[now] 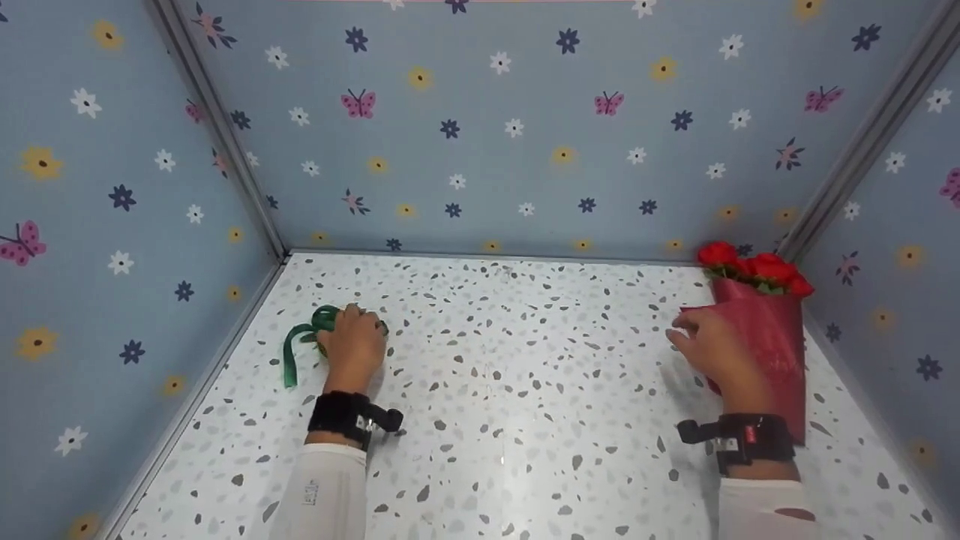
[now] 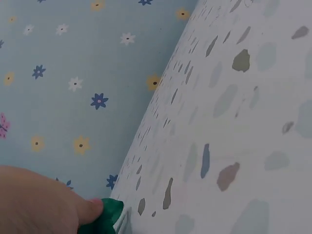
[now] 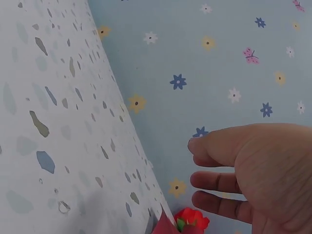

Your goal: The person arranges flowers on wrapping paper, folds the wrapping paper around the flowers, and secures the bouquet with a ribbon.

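One ribbon [image 2: 111,209], best held lightly: my left fingers [image 1: 358,322] grip it; my relaxed right fingers [image 3: 217,181] hold nothing near the bouquet [image 1: 772,337].

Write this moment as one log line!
left grip: holds looped green ribbon; right grip: empty, near red-wrapped bouquet of red flowers; surface: white speckled tabletop

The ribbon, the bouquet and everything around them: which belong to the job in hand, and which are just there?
Seemingly part of the job:
green ribbon, held by the left hand
red bouquet, near the right hand

Just there:
speckled table
patterned walls
black wristbands, worn rather than handled
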Motion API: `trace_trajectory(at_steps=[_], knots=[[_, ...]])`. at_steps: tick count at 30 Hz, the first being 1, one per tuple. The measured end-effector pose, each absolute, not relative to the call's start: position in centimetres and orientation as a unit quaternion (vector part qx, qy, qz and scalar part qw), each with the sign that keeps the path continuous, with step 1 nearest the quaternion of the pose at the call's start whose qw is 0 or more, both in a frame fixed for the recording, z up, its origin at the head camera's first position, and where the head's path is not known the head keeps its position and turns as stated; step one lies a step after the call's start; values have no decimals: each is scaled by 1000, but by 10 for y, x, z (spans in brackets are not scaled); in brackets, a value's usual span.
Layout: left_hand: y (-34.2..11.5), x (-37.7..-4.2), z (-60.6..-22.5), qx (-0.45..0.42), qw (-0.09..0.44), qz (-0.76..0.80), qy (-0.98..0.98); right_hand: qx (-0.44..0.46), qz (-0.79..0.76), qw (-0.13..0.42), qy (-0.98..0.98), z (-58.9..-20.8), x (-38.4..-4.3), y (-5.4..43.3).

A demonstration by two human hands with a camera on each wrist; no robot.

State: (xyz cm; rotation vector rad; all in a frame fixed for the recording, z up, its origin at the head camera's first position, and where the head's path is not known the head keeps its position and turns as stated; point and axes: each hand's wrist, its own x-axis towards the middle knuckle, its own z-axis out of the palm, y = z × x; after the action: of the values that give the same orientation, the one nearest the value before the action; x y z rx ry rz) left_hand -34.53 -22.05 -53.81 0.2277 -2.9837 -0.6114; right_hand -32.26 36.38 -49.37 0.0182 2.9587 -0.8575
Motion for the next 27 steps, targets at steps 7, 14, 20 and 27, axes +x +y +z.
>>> trace_trajectory(at_steps=[7,14,20,27], knots=[[-161,-340,-521,-40,40,-392,-918,-73,-298,-24,951,-494,-321,317],[-89,-300,-487,-186,-68,-548,-813,-198,-400,-3,895,-491,-305,242],[-67,-284,-477,-247,-113,-601,-752,-284,-496,75,817,-487,-287,201],[-65,-280,-474,-262,-117,-587,-757,-326,-560,110,753,-491,-283,188]])
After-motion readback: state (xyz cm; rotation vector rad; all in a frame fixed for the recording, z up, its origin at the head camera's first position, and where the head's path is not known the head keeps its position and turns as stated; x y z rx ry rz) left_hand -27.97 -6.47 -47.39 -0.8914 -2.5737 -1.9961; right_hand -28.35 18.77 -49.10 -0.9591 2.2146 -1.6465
